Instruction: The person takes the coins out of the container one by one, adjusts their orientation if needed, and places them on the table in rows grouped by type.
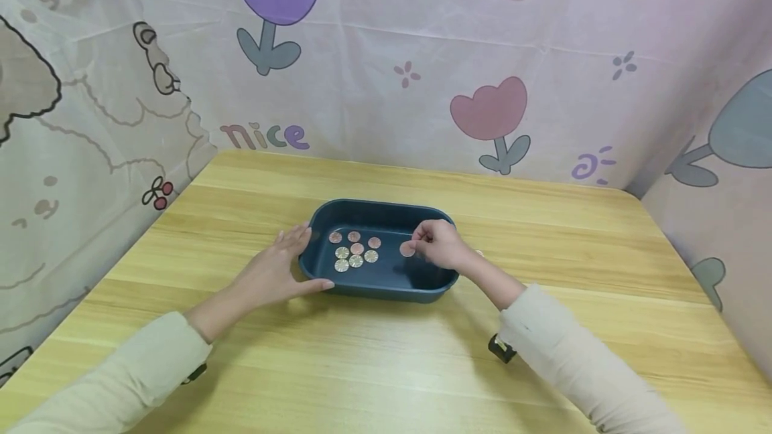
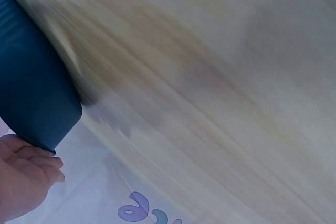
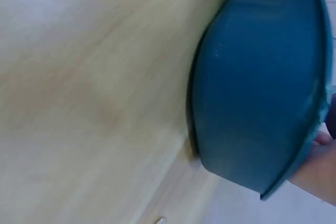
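A dark blue oval-cornered plastic basin stands on the table. On its floor, toward the left, lie several coins, some copper-coloured and some pale gold. Over the right part of the basin, my right hand pinches a copper-coloured coin between thumb and fingertips. My left hand rests against the basin's left end, fingers extended along the rim and thumb spread to the near side. In the left wrist view its fingers touch the rim. The right wrist view shows mostly the basin's outer wall.
Another coin lies on the wooden table right of the basin, partly hidden behind the right wrist. A printed cloth hangs behind the table and along both sides. Dark wrist cameras sit under the sleeves.
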Demonstrator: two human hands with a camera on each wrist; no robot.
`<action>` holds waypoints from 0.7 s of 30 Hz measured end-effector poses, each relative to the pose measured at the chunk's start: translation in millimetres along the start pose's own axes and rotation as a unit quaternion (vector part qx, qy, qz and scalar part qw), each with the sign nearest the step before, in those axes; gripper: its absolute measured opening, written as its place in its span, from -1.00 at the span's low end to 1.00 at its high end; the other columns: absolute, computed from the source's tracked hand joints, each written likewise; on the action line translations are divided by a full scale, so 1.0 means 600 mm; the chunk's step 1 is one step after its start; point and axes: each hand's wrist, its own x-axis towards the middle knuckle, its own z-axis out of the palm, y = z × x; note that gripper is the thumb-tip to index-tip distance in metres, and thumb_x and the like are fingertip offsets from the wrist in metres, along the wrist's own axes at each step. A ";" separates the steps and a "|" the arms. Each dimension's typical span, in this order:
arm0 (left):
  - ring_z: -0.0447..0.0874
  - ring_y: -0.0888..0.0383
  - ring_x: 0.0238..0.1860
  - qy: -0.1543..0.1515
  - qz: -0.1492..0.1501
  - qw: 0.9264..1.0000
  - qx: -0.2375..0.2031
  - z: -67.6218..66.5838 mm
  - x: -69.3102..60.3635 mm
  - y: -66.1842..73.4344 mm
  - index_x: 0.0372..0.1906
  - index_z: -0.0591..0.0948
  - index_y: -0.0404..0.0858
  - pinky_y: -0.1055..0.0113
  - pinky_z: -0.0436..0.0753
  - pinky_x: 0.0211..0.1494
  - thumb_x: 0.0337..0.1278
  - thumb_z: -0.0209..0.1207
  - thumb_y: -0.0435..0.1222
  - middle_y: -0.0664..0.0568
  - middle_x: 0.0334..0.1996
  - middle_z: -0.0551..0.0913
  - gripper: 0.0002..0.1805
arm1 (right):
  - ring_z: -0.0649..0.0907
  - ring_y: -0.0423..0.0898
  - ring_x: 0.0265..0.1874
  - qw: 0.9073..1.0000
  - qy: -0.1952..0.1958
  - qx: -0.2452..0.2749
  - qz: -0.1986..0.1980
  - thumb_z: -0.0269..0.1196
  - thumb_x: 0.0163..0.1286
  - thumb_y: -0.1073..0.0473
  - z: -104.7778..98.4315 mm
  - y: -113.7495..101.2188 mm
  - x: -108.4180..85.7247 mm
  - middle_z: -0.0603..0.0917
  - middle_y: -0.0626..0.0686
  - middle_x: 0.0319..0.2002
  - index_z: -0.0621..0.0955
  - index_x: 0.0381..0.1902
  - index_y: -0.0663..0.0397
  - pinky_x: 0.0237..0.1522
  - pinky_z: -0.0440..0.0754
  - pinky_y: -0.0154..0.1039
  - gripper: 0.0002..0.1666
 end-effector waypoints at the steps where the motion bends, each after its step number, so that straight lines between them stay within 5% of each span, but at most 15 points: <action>1: 0.04 -0.27 0.41 -0.001 -0.001 1.000 0.000 0.000 0.000 0.000 0.36 0.19 -0.43 -0.12 0.14 0.42 -0.23 0.17 0.36 -0.26 0.41 0.10 0.18 | 0.49 -0.18 -0.70 1.000 0.004 0.011 -0.001 0.16 0.31 0.31 -0.004 0.000 -0.005 0.60 0.20 -0.58 0.56 -0.41 0.31 -0.59 0.49 -0.38 -0.86; 7: 0.04 -0.29 0.40 -0.003 -0.004 1.000 0.001 0.001 0.001 -0.001 0.36 0.19 -0.42 -0.14 0.16 0.41 -0.24 0.17 0.38 -0.26 0.41 0.11 0.19 | 0.45 -0.16 -0.65 0.998 0.027 0.054 0.026 0.16 0.32 0.27 -0.028 -0.001 -0.032 0.57 0.24 -0.53 0.54 -0.35 0.32 -0.57 0.47 -0.38 -0.85; 16: 0.05 -0.31 0.39 -0.001 -0.002 1.000 0.000 0.003 0.000 -0.002 0.36 0.19 -0.42 -0.14 0.17 0.40 -0.24 0.16 0.38 -0.27 0.41 0.11 0.19 | 0.41 -0.24 -0.66 0.986 0.052 0.142 0.070 0.12 0.33 0.30 -0.060 0.016 -0.067 0.51 0.00 -0.59 0.48 -0.32 0.40 -0.64 0.35 -0.49 -0.83; 21: 0.04 -0.30 0.39 -0.002 -0.002 1.000 -0.002 0.002 0.001 0.000 0.36 0.18 -0.43 -0.14 0.16 0.40 -0.23 0.18 0.36 -0.27 0.41 0.10 0.19 | 0.39 -0.27 -0.66 0.984 0.058 0.148 0.085 0.10 0.34 0.29 -0.077 0.038 -0.093 0.47 -0.09 -0.61 0.46 -0.31 0.41 -0.62 0.35 -0.48 -0.81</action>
